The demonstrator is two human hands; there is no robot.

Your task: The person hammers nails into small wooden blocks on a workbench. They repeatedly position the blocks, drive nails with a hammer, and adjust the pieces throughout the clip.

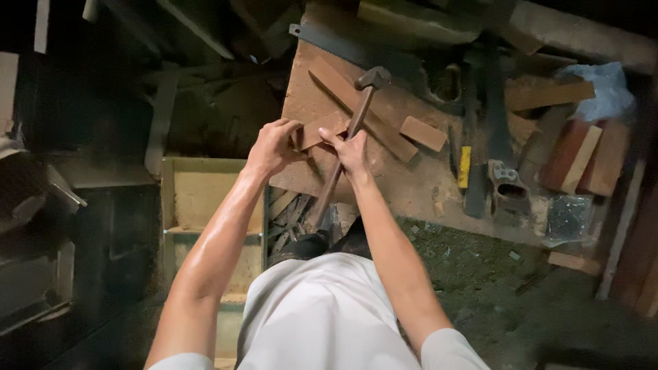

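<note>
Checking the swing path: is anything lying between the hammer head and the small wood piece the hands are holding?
Yes. Between the hammer head and the small wood piece in the left hand and right hand lies a long wooden strip, crossing under the handle.

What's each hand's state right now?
Left hand: closed, pinching the small flat brown wooden piece.
Right hand: closed around the long brown-handled claw hammer.

wood offcuts (pixel 423 133) crowd board, saw (pixel 356 49) behind
</note>
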